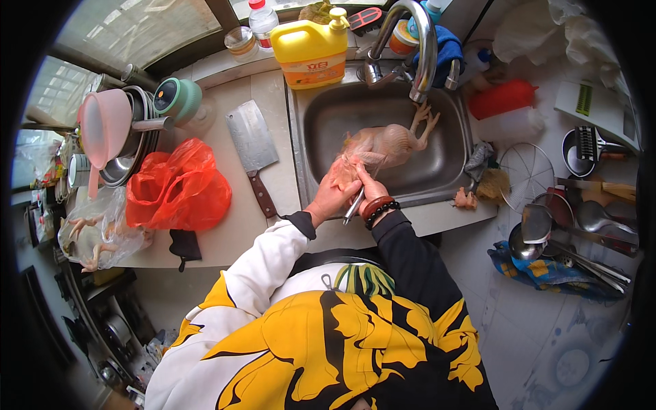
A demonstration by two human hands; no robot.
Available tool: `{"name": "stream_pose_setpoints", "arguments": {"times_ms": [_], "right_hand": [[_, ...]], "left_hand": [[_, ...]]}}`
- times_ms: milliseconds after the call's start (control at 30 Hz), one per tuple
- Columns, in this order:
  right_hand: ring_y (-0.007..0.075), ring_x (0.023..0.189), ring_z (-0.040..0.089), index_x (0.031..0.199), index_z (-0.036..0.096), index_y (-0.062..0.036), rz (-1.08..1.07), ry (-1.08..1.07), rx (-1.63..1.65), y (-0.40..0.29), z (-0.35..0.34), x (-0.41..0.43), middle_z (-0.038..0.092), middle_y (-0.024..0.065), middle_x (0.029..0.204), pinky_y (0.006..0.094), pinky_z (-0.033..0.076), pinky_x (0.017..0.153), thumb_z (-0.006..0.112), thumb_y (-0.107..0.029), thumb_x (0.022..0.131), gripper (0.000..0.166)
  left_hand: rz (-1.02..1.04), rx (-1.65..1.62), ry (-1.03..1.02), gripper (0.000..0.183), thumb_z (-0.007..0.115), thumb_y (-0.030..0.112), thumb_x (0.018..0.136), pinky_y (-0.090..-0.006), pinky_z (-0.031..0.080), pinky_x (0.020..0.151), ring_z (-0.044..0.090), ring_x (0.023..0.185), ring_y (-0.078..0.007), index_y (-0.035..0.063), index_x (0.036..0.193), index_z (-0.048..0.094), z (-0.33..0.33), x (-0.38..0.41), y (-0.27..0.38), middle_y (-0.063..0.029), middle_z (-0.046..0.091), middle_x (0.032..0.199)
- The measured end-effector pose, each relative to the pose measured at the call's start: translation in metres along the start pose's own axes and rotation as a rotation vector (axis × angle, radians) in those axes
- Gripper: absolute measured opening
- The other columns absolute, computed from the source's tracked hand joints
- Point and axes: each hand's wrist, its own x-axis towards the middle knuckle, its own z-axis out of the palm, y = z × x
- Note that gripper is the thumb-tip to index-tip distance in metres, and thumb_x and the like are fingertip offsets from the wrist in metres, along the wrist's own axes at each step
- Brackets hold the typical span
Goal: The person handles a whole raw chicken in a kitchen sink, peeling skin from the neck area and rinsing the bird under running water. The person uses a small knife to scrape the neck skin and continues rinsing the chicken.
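A plucked whole bird (392,143), which looks like a chicken, lies in the stainless steel sink (323,115) with its feet towards the tap (425,51). My left hand (335,192) grips the near end of the bird, at the sink's front left. Close beside it, my right hand (370,190) holds a slim metal tool (353,207) whose shaft points back towards me; its working end is hidden between the fingers. My right thumb presses near the skin. On the counter left of the sink lies a cleaver (252,136) with a wooden handle.
A yellow detergent jug (310,54) stands behind the sink. Farther left are a red plastic bag (179,187), stacked pans and a clear bag (102,230) holding more poultry. To the right are a wire skimmer (528,174), ladles, a knife (599,188) and a scrubbing pad (492,185).
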Motion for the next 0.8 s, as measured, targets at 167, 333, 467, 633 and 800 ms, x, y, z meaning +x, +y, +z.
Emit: {"name": "stream_pose_setpoints", "arguments": {"times_ms": [167,333,467,633,800], "right_hand": [[0.0082,0.066,0.057,0.104,0.053,-0.0096,-0.162,-0.014,-0.341,0.005,-0.035,0.02,0.06,0.0029,0.086,0.0196,0.04,0.043,0.057,-0.04,0.089,0.034],[0.0108,0.069,0.058,0.113,0.051,-0.0051,-0.268,0.006,-0.877,-0.014,-0.008,-0.023,0.059,0.0061,0.097,0.0214,0.043,0.047,0.055,-0.042,0.09,0.043],[0.0189,0.069,0.062,0.124,0.048,-0.0064,-0.481,0.067,-1.172,-0.022,-0.033,-0.02,0.062,0.0118,0.088,0.0305,0.048,0.057,0.054,-0.034,0.091,0.044],[0.0394,0.078,0.061,0.127,0.048,-0.0122,-0.556,0.06,-1.378,-0.025,-0.032,-0.037,0.064,0.0196,0.086,0.0404,0.048,0.071,0.058,-0.016,0.087,0.041],[0.0274,0.071,0.061,0.12,0.052,-0.0143,-0.769,0.082,-1.664,-0.023,-0.026,-0.045,0.063,0.0132,0.089,0.0373,0.049,0.064,0.056,-0.006,0.085,0.036]], "left_hand": [[-0.255,-0.359,0.0,0.032,0.049,0.019,0.09,-0.0259,0.046,0.078,0.057,0.091,-0.0138,0.0008,0.117,0.049,-0.01,0.007,-0.029,-0.0065,0.059,0.105],[-0.532,-0.753,0.029,0.023,0.049,0.017,0.086,-0.0219,0.045,0.053,0.058,0.069,-0.0123,0.0047,0.104,0.054,-0.029,0.009,-0.045,-0.004,0.06,0.09],[-0.653,-0.731,0.11,0.008,0.05,0.017,0.082,-0.0248,0.036,0.039,0.049,0.045,-0.0123,0.0089,0.084,0.053,-0.034,0.008,-0.036,-0.0009,0.052,0.063],[-0.707,-0.743,0.024,0.015,0.049,0.017,0.082,-0.0268,0.029,0.033,0.042,0.035,-0.0118,0.0115,0.068,0.048,-0.052,-0.002,-0.043,0.0007,0.044,0.05],[-0.687,-0.705,0.11,0.02,0.047,0.018,0.085,-0.026,0.027,0.029,0.039,0.031,-0.0115,0.0131,0.066,0.046,-0.043,0.001,-0.05,0.0008,0.043,0.046]]}}
